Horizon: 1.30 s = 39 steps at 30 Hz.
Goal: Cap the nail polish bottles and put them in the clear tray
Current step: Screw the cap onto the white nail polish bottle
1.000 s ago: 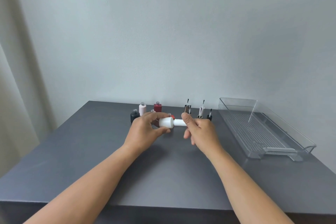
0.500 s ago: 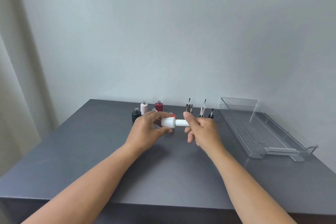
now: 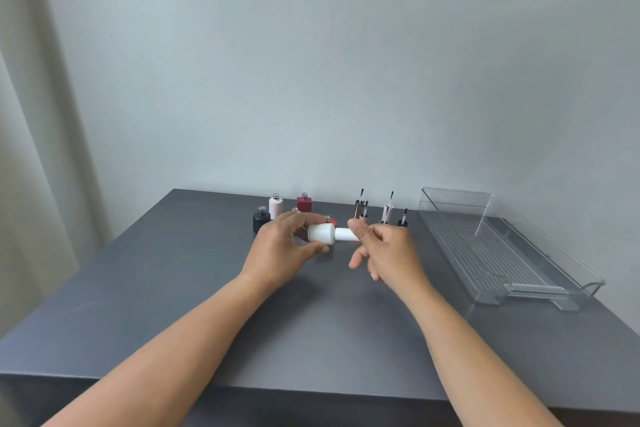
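Observation:
I hold a white nail polish bottle [image 3: 322, 233] sideways above the grey table [image 3: 194, 288]. My left hand [image 3: 284, 250] grips its body, and my right hand [image 3: 384, 253] pinches its white cap [image 3: 344, 234] on the neck. Behind stand uncapped bottles: black [image 3: 261, 219], pale pink [image 3: 275, 206], dark red [image 3: 304, 204], and an orange one [image 3: 331, 220] mostly hidden by my hands. Loose caps with brushes pointing up stand to the right: a metallic one [image 3: 359, 209], a white one [image 3: 387, 211], a black one [image 3: 402, 220]. The clear tray [image 3: 519, 253] lies at the right with nothing in it.
A grey wall rises behind the table. A pale curtain [image 3: 31, 149] hangs at the left. The table's front edge runs below my forearms.
My right thumb and fingers have shifted round the white cap, as in a twist. The bottle stays at the same spot between my hands. The view drifted slightly.

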Each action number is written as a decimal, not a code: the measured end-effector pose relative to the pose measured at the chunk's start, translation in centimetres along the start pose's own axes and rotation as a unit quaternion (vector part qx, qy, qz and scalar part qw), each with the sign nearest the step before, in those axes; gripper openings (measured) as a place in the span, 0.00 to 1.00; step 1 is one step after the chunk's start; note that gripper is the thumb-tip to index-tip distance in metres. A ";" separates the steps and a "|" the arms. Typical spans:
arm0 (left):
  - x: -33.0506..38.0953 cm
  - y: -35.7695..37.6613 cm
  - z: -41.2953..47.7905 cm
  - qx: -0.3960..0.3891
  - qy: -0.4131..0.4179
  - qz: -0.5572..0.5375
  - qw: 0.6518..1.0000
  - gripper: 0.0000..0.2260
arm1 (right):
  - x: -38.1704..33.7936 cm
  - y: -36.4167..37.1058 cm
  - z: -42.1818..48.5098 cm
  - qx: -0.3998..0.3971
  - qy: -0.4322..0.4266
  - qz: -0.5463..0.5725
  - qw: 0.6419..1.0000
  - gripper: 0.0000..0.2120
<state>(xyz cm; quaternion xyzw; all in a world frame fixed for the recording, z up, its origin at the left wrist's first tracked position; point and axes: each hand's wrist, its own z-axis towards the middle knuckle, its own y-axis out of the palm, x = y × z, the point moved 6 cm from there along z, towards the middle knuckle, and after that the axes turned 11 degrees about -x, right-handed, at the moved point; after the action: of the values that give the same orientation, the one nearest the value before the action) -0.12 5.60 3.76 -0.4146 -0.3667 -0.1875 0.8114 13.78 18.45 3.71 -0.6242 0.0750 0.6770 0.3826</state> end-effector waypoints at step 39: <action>-0.1 0.1 0.1 -0.009 0.012 0.015 1.000 0.19 | 0.3 0.2 0.3 -0.043 -0.021 0.021 0.999 0.04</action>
<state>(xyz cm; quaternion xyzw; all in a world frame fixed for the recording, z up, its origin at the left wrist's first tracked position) -0.21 5.71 3.66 -0.4251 -0.3492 -0.1832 0.8147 13.48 18.61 3.39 -0.6242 0.0505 0.7004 0.3423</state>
